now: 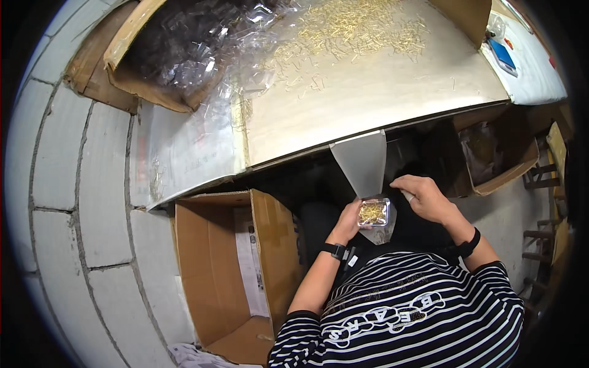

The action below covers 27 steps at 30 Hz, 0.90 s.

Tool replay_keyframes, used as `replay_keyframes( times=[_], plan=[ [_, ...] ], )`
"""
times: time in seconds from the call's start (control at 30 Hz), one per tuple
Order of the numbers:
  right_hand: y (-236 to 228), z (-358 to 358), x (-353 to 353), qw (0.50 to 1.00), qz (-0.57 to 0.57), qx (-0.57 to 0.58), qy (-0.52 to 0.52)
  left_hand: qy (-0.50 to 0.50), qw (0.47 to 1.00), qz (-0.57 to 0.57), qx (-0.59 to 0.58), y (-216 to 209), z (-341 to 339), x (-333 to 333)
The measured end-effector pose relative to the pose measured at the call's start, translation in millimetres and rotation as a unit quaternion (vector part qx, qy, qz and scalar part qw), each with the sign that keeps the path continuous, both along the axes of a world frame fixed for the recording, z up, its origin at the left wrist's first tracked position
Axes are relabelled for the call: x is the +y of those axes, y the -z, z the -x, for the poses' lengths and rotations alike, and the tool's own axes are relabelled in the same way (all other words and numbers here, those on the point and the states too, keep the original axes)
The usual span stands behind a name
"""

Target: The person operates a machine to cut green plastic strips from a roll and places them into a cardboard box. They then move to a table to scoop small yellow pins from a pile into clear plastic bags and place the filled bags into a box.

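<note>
Head view: worktop [380, 92] across the upper part, with lap and both forearms below its front edge.

Clear box [373, 213], one: small, see-through, part filled with gold-coloured hooks; located over the lap, just below the narrow end of the chute.

Left hand [349, 221], one: clamped on the clear box, fingers at its left side; dark watch [337, 250] at the wrist.

Right hand [426, 199], one: raised to the right of the chute, fingers loosely curled, apart from both the left hand and the clear box; grip on anything small, cannot tell. Dark band [470, 243] at the wrist.

Chute [361, 162], one: grey, wide end at the worktop's front edge, tapering toward the lap.

Key relation: clear box directly right of the left hand and touching it, down and to the left of the right hand; left hand the nearer. Outline of the box close to square, slightly longer from left to right; long axis of the chute running down toward it, roughly crosswise to that side. Contact between chute end and box, cannot tell.

Loose hooks [353, 24], many: gold-coloured, heaped at the far side of the worktop, strays toward the front.

Clear plastic pieces [202, 52], many: spilling from a tipped carton [132, 30] at upper left.

Tall carton [210, 264], one: lower left, beside the left forearm.

Blue item [503, 58], one: far right, on white covering.
</note>
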State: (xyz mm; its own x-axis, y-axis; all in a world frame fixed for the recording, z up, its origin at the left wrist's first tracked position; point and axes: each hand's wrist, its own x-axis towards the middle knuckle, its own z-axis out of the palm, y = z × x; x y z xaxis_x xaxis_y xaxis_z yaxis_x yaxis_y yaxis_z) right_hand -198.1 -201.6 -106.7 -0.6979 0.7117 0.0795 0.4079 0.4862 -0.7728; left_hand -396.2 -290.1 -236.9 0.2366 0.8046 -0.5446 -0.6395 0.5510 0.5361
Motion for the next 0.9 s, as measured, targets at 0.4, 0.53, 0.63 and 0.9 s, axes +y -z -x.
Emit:
replay_keyframes(
  times=[0.4,0.53,0.63,0.9],
  plan=[
    [-4,36,-33,0.961,-0.195,-0.061,-0.185,-0.104,0.985,-0.081,0.108,-81,13,-9],
    [-5,38,-36,0.959,-0.206,-0.041,-0.191,-0.151,0.982,-0.081,0.082,-102,11,-10],
    [-8,41,-36,0.971,-0.187,0.038,-0.144,-0.167,0.976,-0.097,0.103,-101,8,-13],
    [-5,20,-17,0.952,0.225,0.194,0.075,-0.203,0.970,-0.111,0.070,-117,9,-25]
  ],
)
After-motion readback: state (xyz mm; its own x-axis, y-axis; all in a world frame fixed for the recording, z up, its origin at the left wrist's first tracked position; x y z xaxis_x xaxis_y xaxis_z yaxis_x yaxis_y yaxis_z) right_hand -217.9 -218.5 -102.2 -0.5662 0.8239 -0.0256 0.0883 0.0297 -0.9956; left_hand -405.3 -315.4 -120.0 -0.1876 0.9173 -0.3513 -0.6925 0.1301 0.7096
